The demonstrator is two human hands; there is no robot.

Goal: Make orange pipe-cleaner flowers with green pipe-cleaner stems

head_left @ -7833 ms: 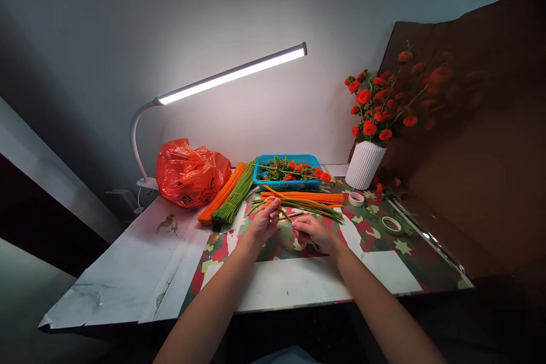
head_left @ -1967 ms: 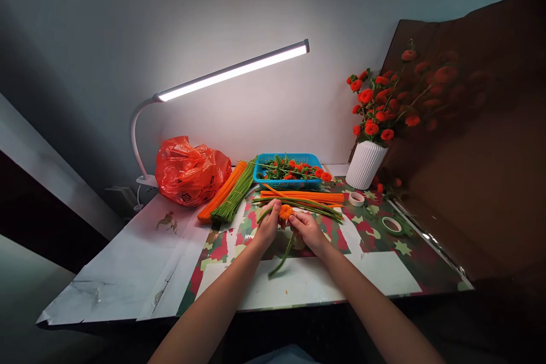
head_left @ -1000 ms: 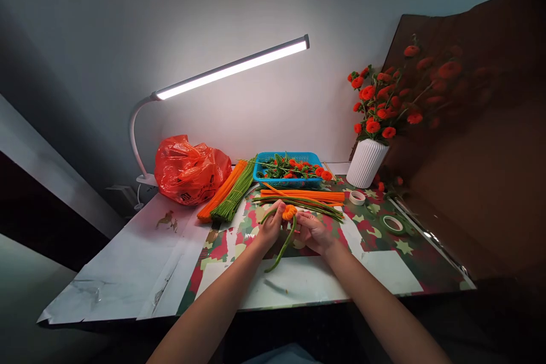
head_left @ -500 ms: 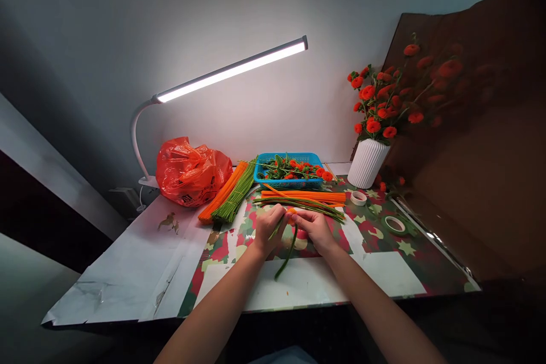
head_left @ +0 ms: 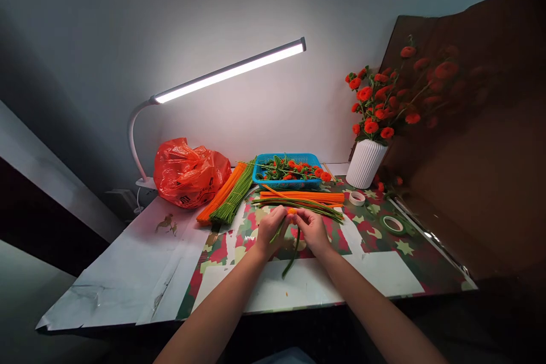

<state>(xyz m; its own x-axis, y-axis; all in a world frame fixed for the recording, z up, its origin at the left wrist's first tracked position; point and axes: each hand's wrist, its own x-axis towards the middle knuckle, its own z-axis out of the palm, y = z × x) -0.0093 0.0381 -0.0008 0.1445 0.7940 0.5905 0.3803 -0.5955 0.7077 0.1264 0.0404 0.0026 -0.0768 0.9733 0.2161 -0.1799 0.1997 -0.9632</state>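
Close together over the middle of the table, my left hand (head_left: 270, 228) and my right hand (head_left: 314, 230) pinch a small orange pipe-cleaner flower (head_left: 292, 211) between their fingertips. A green pipe cleaner (head_left: 294, 256) hangs below the flower from my right fingers, its end over the white paper. Another thin green stem (head_left: 277, 232) runs down along my left palm. The fingers partly hide how these pieces join. Just beyond my hands lie loose orange pipe cleaners (head_left: 302, 198) and a row of green pipe cleaners (head_left: 315, 206).
Bundled green pipe cleaners (head_left: 232, 196) and orange ones lie left, beside a red plastic bag (head_left: 190, 173). Behind stands a blue basket (head_left: 286, 184) of finished flowers. Right are a white vase (head_left: 365, 165), white tape (head_left: 357, 198) and green tape (head_left: 393, 224). A lamp (head_left: 230, 73) shines above.
The hanging green pipe cleaner has swung slightly to the right. My fingers have shifted a little around the orange flower, and the camera view has moved slightly.
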